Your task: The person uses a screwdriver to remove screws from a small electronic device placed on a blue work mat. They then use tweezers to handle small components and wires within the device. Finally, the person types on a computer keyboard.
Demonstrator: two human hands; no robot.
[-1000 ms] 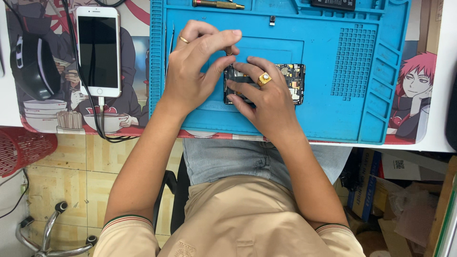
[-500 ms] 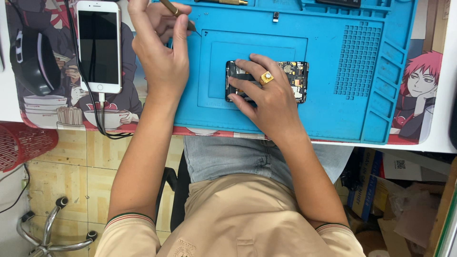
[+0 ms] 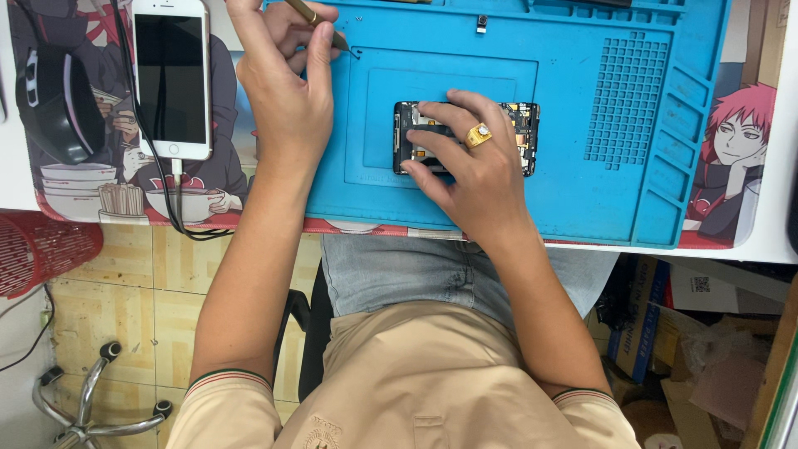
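Left hand (image 3: pixel 287 91) is up at the top-left corner of the blue silicone repair mat (image 3: pixel 582 191), fingers pinched tight around a slim brass-coloured screwdriver (image 3: pixel 316 21) whose tip points down at the mat. Right hand (image 3: pixel 470 170), gold ring (image 3: pixel 479 133) showing, lies flat with fingers spread over the opened smartphone (image 3: pixel 465 137) in the mat's middle recess, pressing it down rather than gripping. A white smartphone (image 3: pixel 170 79) sits off to the left, cable (image 3: pixel 170 199) plugged in.
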